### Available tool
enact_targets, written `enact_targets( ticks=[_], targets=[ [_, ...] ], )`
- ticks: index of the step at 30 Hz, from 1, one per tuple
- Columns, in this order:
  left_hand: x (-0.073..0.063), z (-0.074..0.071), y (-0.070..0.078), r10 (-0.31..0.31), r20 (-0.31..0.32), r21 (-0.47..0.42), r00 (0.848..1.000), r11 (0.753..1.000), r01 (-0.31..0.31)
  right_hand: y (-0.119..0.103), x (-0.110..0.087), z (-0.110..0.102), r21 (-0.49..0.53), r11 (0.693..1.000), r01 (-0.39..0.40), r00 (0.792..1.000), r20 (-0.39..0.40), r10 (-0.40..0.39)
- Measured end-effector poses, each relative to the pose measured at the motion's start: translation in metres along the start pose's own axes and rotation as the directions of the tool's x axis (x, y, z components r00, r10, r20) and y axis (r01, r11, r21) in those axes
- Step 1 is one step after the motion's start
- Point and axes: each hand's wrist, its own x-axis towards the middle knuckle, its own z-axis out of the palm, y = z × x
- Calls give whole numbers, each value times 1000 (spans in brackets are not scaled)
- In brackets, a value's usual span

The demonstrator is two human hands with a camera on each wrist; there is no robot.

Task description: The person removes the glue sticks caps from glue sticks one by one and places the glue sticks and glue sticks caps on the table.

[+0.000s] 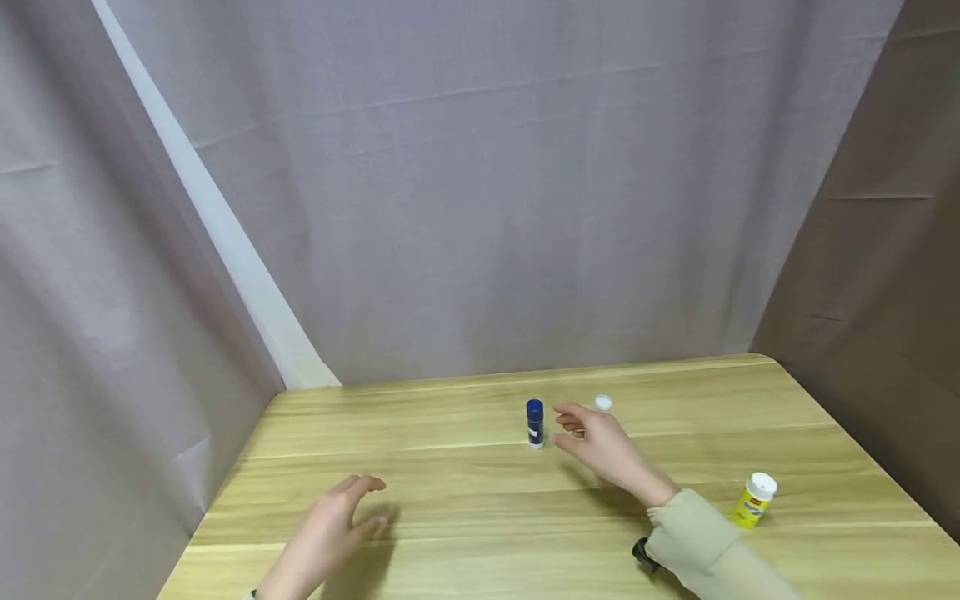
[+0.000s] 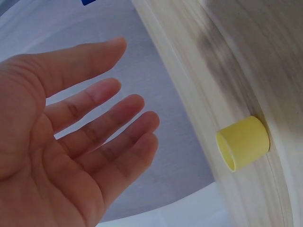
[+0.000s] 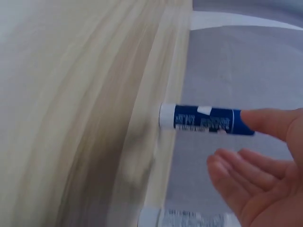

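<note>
Blue and white, a slim cylindrical tube (image 1: pixel 535 425) stands upright on the pale wood-grain table (image 1: pixel 450 508), its long axis vertical. From the person's side it is just left of their right hand (image 1: pixel 606 446) — the nearer of the 2 — whose thumb and gently bent fingers gape towards it, holding nothing. Their left hand (image 1: pixel 330 518), well apart, is likewise relaxed, with nothing held.
</note>
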Motion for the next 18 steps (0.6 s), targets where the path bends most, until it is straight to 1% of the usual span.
enact_targets(
  ticks=[3,9,13,18],
  targets=[
    [0,0,-1,3,8,3,1000,1000,-3,-2,9,9,2,999,-41,999,-14,41],
    [0,1,-3,3,27,-4,1000,1000,-3,-2,22,26,10,996,-88,996,-30,89],
    [-1,2,-5,13,38,6,999,1000,-13,2,28,35,13,992,-122,992,-10,122],
    [2,4,-5,33,56,-6,998,999,-33,9,33,39,-33,990,-134,991,1,134]
  ],
)
